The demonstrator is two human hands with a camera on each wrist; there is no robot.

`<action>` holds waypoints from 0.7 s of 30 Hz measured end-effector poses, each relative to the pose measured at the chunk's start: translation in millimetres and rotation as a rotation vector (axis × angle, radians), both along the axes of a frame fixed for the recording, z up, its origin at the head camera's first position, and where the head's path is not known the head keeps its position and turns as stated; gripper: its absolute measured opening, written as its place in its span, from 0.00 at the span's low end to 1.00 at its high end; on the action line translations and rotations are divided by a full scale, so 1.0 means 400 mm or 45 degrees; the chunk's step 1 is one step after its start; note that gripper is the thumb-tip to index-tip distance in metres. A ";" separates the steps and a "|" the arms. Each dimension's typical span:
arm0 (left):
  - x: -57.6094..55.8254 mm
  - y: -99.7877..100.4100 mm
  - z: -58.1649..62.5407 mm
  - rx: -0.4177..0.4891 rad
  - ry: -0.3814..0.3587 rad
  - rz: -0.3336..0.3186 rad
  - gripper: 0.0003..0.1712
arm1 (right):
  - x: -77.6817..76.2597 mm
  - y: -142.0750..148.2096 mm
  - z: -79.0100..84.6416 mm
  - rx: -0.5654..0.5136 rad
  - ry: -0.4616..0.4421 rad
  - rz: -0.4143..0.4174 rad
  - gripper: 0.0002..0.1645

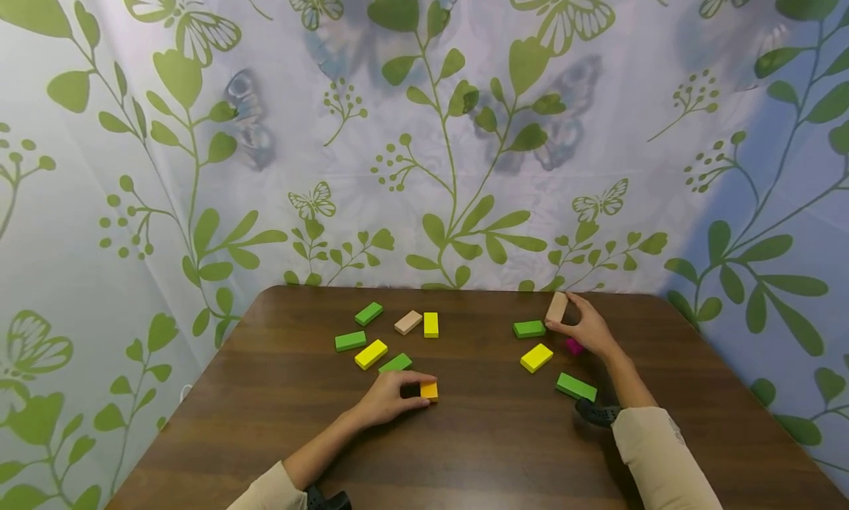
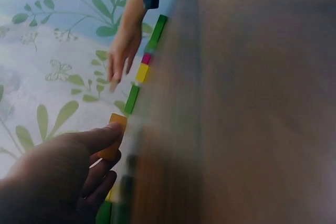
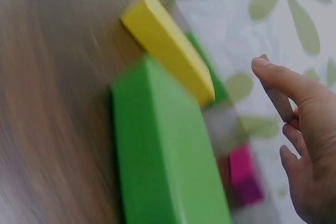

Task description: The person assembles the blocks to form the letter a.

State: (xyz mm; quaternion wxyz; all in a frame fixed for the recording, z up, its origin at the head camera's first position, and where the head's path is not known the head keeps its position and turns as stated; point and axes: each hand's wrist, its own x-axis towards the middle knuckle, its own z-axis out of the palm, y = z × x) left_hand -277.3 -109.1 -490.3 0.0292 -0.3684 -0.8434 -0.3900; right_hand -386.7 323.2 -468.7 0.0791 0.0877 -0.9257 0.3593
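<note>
My left hand (image 1: 391, 398) pinches an orange block (image 1: 430, 390) between thumb and fingers, near the middle of the table; the left wrist view shows the same orange block (image 2: 113, 135) gripped at its sides. Right behind that hand lies a green block (image 1: 396, 363), partly covered by it. At the far right, my right hand (image 1: 589, 327) holds a plain wooden block (image 1: 556, 308) by its ends, tilted. Below that hand a magenta block (image 1: 574, 346) is partly hidden. A green block (image 1: 528, 329) lies just left of the wooden one.
Green (image 1: 350, 340), yellow (image 1: 371, 354) and plain wooden (image 1: 408, 322) blocks lie scattered at the left back of the brown table (image 1: 477, 451). A yellow block (image 1: 536, 357) and a green block (image 1: 576, 387) lie near the right forearm. A leaf-patterned curtain (image 1: 458, 156) hangs behind the table.
</note>
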 end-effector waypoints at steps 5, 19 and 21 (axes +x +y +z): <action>-0.017 0.061 0.010 0.027 0.018 -0.033 0.21 | 0.018 -0.104 0.050 0.003 0.083 0.087 0.58; -0.031 0.088 -0.013 -0.038 0.019 -0.067 0.20 | 0.084 -0.382 -0.023 -0.017 0.116 0.355 0.58; -0.027 0.082 -0.015 -0.045 0.031 -0.088 0.20 | 0.090 -0.394 -0.037 0.010 0.089 0.372 0.58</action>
